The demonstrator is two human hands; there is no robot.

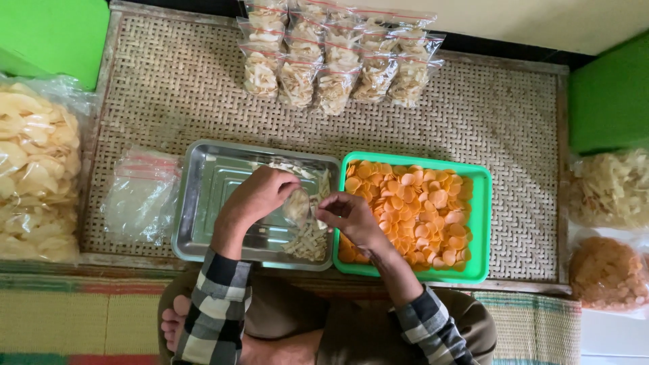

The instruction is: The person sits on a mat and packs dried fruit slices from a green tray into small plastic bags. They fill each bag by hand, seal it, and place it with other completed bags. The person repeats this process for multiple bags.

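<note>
My left hand and my right hand meet over the right side of a metal tray, both pinching a small clear plastic bag partly filled with pale chips. A heap of pale chip strips lies in the tray under the bag. To the right of the tray stands a green tray full of round orange crackers. Both trays rest on a woven low table.
Several filled, sealed bags of pale chips lie at the table's far edge. A stack of empty clear bags sits left of the metal tray. Large sacks of pale crackers and orange crackers flank the table. My crossed legs are below.
</note>
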